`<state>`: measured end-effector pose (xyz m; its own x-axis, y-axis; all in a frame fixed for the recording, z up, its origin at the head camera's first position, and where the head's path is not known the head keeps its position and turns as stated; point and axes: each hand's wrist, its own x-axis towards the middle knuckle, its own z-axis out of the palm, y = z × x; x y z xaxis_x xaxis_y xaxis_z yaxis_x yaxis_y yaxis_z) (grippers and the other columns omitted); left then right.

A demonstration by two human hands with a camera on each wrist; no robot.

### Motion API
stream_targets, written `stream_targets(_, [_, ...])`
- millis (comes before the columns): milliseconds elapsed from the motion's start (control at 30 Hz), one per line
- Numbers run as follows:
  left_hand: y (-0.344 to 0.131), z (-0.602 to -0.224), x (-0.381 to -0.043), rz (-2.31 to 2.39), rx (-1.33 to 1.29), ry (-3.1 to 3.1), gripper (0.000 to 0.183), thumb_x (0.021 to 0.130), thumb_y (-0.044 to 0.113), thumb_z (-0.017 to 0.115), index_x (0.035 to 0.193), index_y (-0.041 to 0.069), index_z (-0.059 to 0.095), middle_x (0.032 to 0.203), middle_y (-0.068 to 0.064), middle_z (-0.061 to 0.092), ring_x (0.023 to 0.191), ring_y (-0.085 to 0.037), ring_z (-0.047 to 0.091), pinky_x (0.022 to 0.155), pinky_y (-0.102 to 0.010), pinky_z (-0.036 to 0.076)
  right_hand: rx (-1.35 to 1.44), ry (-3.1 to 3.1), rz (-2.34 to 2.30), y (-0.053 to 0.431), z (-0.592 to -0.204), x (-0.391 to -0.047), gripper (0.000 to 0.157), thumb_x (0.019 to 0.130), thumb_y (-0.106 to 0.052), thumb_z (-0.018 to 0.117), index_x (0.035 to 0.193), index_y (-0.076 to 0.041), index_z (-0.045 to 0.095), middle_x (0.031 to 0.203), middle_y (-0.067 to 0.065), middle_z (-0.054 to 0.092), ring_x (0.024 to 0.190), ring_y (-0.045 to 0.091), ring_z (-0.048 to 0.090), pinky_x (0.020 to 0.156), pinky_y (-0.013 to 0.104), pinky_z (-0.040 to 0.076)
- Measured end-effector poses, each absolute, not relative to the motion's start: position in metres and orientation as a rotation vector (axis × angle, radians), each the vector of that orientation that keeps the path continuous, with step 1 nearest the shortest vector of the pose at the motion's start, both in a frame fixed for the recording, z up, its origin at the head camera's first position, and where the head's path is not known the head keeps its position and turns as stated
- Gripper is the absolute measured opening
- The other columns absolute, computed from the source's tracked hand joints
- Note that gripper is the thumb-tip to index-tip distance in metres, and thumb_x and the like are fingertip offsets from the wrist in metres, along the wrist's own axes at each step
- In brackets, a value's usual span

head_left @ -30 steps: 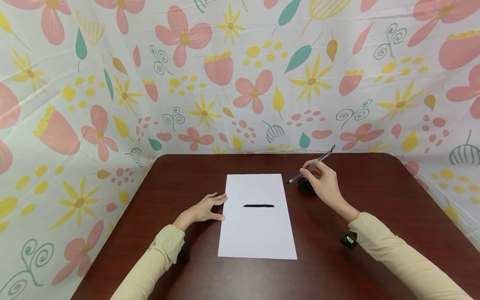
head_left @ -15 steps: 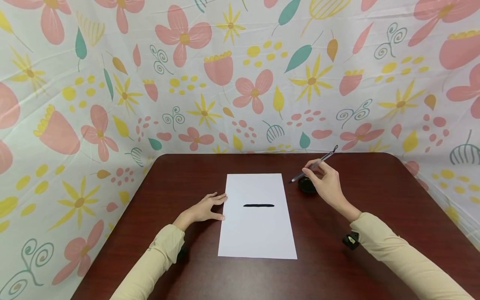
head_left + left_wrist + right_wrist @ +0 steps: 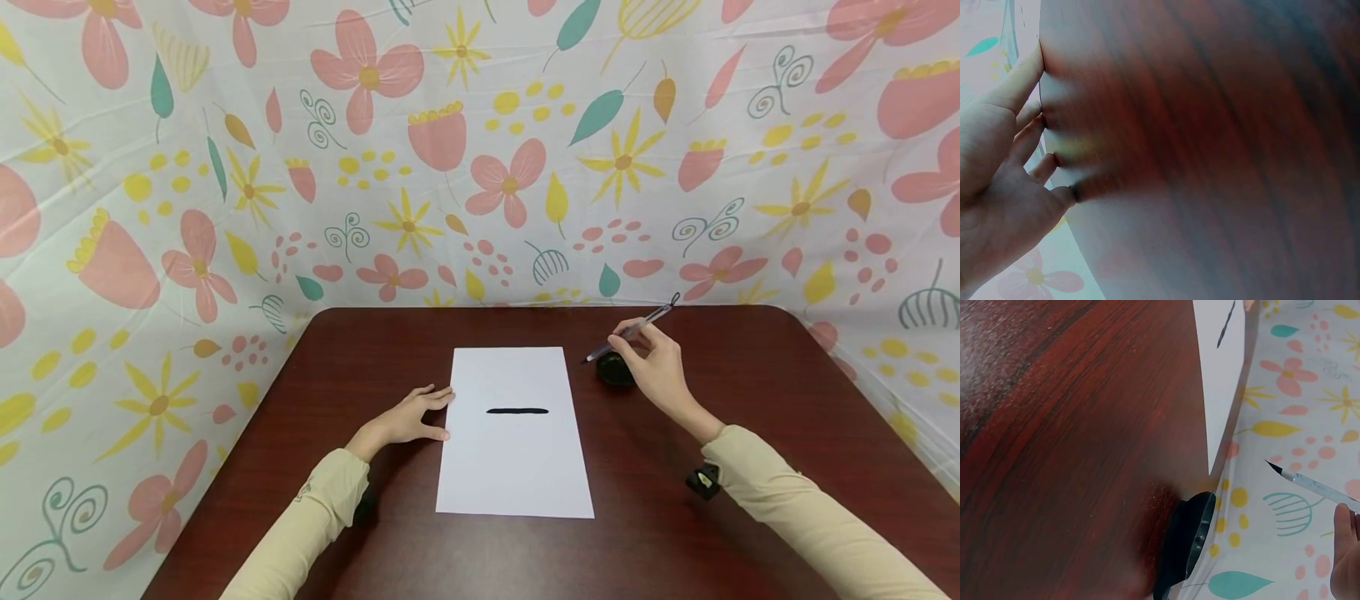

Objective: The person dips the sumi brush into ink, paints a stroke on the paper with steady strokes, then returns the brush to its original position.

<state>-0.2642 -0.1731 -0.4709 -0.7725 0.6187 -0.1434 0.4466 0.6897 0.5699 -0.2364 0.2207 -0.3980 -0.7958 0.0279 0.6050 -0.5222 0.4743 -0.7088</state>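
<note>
A white sheet of paper (image 3: 514, 467) with one thick black horizontal stroke (image 3: 517, 411) lies on the table. My left hand (image 3: 408, 418) rests at the sheet's left edge, its fingers spread and touching the edge; the left wrist view also shows these fingers (image 3: 1025, 140) against the tabletop. With my right hand (image 3: 656, 367) I pinch a writing brush (image 3: 630, 332), tilted with its dark tip down to the left. In the right wrist view the brush (image 3: 1316, 486) has a pointed black tip, held above the table. A round black ink dish (image 3: 613, 370) sits just under the brush and right hand.
The dark red-brown wooden table (image 3: 360, 358) reaches back to a flower-printed cloth (image 3: 480, 167) that hangs behind and at both sides. The black dish (image 3: 1188, 540) has a raised rim in the right wrist view.
My right hand and the brush have shifted slightly to the right, uncovering a little more of the black dish. My left hand, the paper and its stroke look the same.
</note>
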Motion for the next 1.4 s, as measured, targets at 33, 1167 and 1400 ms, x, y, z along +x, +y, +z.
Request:
stream_targets(33, [-0.173,-0.471,-0.264,0.740,0.840,2.578,0.075,0.088,0.028,0.070,0.149,0.004,0.034,0.159,-0.013,0.026,0.147,-0.045,0.011,0.113,-0.061,0.023,0.402,-2.176,1.309,0.221,-0.398,-0.236,0.009,0.089,0.001,0.066,0.098,0.002,0.065,0.091,0.012,0.068,0.085,0.001,0.067,0.076,0.008,0.050])
stream_targets(1167, [-0.174,-0.472,-0.264,0.729,0.814,2.577,0.075,0.088,0.029,0.070,0.150,0.006,0.034,0.160,-0.011,0.026,0.148,-0.043,0.010,0.114,-0.060,0.023,0.359,-2.190,1.214,0.229,-0.408,-0.230,0.009,0.090,-0.001,0.065,0.098,0.003,0.066,0.094,0.013,0.067,0.089,0.006,0.068,0.074,0.005,0.049])
stream_targets(1400, [-0.174,-0.471,-0.264,0.738,0.817,2.584,0.074,0.088,0.028,0.070,0.149,0.006,0.035,0.159,-0.011,0.027,0.148,-0.042,0.010,0.114,-0.060,0.022,0.378,-2.164,1.193,0.230,-0.406,-0.230,0.009,0.088,0.003,0.065,0.097,0.004,0.066,0.091,0.012,0.067,0.086,0.010,0.068,0.074,0.006,0.049])
